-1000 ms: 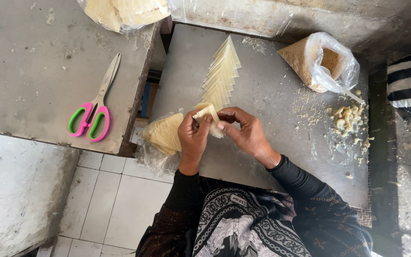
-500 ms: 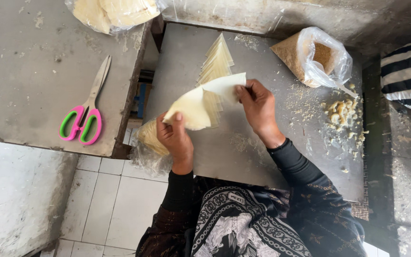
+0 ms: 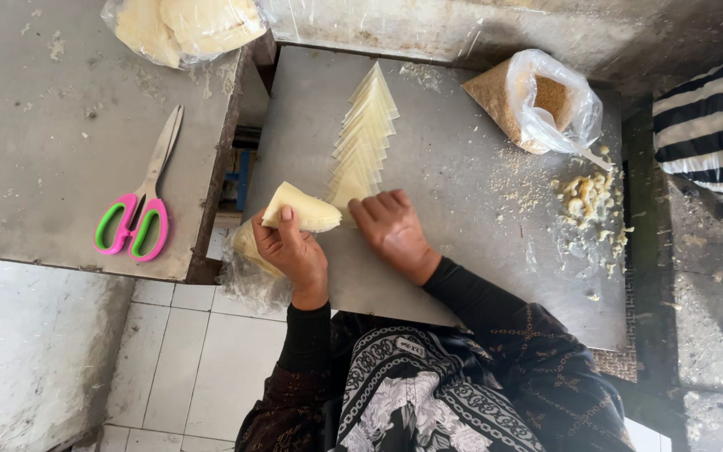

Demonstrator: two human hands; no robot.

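Left hand (image 3: pixel 294 247) pinching wrapper (image 3: pixel 303 211) at table edge (image 3: pixel 248 180), right hand (image 3: pixel 393 230) flat

1. Clear plastic bag (image 3: pixel 546 100) at the far right of my grey tabletop (image 3: pixel 453 218), lying on its side with the mouth open, holding brown crumbs packed into a wedge shape.
2. Another clear bag (image 3: pixel 179 27) at the far edge of the other tabletop (image 3: pixel 43 125) on my left, stuffed with pale yellow sheets.
3. Crinkly thin clear plastic (image 3: pixel 248 280) hanging off the tabletop edge right under my left grip (image 3: pixel 293 247), with pale sheets on it.
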